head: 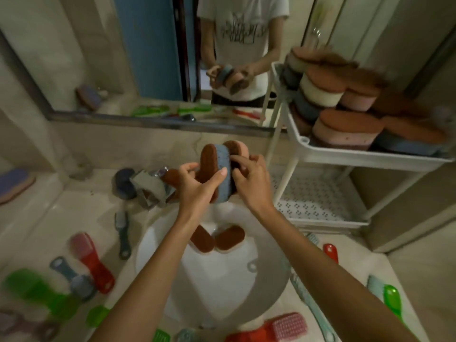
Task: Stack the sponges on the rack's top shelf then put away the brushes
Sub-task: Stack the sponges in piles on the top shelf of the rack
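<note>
Above the sink, my left hand (197,181) grips a blue sponge (223,174) with a brown scrub face, held on edge. My right hand (249,178) grips a pink sponge (238,149) pressed against the blue one's far side. Two brown-topped sponges (217,239) lie in the sink basin (222,287). Several sponges (345,114) are stacked on the white rack's top shelf (345,154) at the right. Brushes lie around the sink: red (91,260), green (37,292), blue (122,233), another red (278,327) at the front.
The rack's lower shelf (315,206) is perforated and holds nothing visible. More sponges (138,183) sit behind the sink on the left. A long teal brush (311,304) and green brush (392,299) lie right of the basin. A mirror (148,70) covers the wall.
</note>
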